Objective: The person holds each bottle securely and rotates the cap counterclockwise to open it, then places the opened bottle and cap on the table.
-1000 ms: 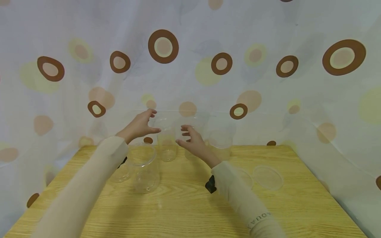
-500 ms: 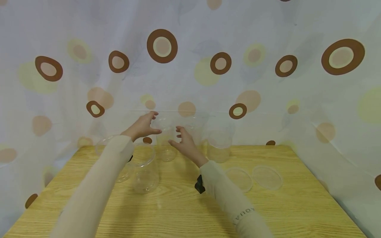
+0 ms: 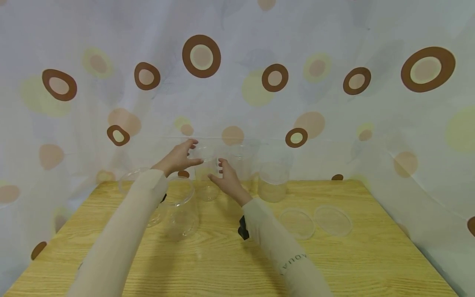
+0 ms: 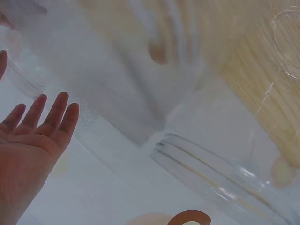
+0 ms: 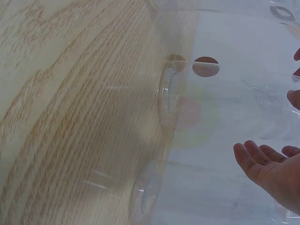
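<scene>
A tall clear plastic jar (image 3: 207,181) stands upright at the back of the table, with a hand on either side of it. My left hand (image 3: 177,158) is at its upper left, thumb and fingers apart, the thumb overlapping the jar near its top. Lower on the jar's right side is my right hand (image 3: 229,181), thumb pointing toward the jar. In the left wrist view the left hand's fingers (image 4: 55,115) extend loosely. The right wrist view has the right hand (image 5: 276,176) with gently bent fingers and nothing gripped, beside see-through jar walls.
Two more clear jars stand at the back, one behind the right hand (image 3: 242,163) and one farther right (image 3: 273,183). At front left is another open jar (image 3: 182,216), with one partly behind the left sleeve (image 3: 142,206). Two round clear lids (image 3: 297,223) (image 3: 333,220) lie flat at right.
My right hand has moved left, closer to the tall jar. The left forearm has shifted slightly right, uncovering more of the jar behind its sleeve. The jars stay put.
</scene>
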Tool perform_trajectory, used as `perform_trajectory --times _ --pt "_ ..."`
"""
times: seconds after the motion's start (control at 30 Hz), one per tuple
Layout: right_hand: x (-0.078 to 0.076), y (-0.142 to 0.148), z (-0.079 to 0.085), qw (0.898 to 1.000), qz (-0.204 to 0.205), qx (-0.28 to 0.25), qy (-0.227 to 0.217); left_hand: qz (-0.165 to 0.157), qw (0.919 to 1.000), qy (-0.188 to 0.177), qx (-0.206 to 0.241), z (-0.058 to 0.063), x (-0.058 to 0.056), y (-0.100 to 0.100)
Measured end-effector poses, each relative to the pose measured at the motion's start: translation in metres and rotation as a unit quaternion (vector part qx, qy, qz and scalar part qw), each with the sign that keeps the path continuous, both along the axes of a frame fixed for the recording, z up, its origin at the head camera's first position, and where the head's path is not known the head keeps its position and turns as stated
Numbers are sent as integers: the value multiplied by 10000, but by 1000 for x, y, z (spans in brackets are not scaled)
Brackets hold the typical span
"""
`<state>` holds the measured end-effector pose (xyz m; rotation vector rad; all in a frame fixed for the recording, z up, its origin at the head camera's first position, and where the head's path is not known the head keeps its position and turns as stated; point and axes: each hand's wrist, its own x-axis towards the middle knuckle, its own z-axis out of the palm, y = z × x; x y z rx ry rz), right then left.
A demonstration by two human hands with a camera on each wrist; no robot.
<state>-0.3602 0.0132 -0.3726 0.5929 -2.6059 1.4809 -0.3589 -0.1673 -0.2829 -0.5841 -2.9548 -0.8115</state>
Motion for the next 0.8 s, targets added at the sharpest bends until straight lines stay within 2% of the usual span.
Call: perform_trajectory --times 0.5,0.8 --pt "-1 -6 2 9998 -118 128 0 19 10000 -52 77 -1 1 3" --pt "-1 -5 3 9999 -104 38 80 -2 9997 -32 222 -2 6 6"
